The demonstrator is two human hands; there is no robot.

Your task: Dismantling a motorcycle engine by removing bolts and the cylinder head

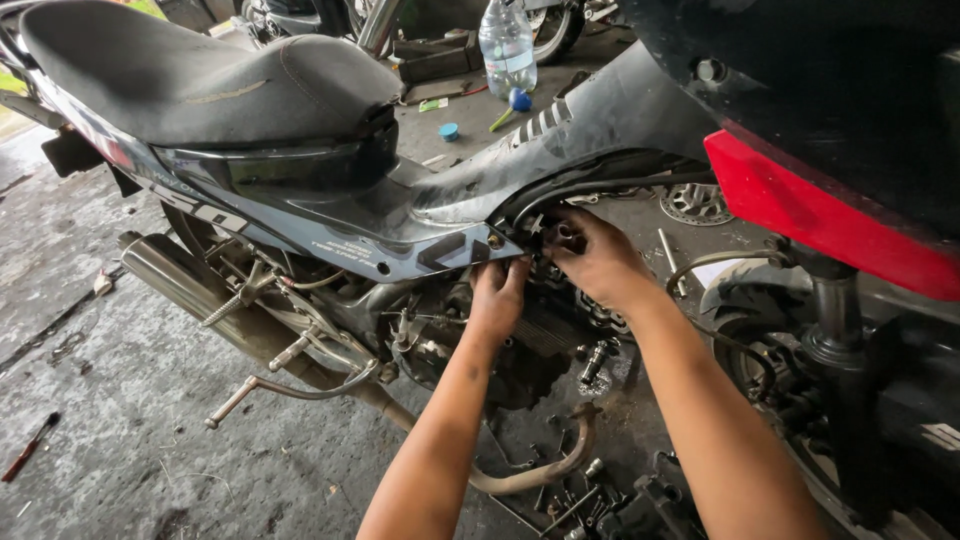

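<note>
A dark blue motorcycle [330, 215] with a black seat [200, 75] stands across the view. Both my arms reach in from below to its engine [470, 345] under the side panel. My left hand [497, 298] is curled just beneath the panel's lower edge, its fingertips hidden in the engine bay. Slightly higher and to the right, my right hand [598, 262] closes its fingers around a small dark engine part [562, 235] beside the black hoses. What the left hand grips cannot be made out.
A chrome exhaust pipe [190, 285] and kick lever [285, 385] stick out at left. Loose bolts and tools [590, 495] lie on the grimy concrete below. A water bottle [507, 45] stands behind. The red fender [830, 215] and front fork [835, 310] are at right. A screwdriver [30, 447] lies far left.
</note>
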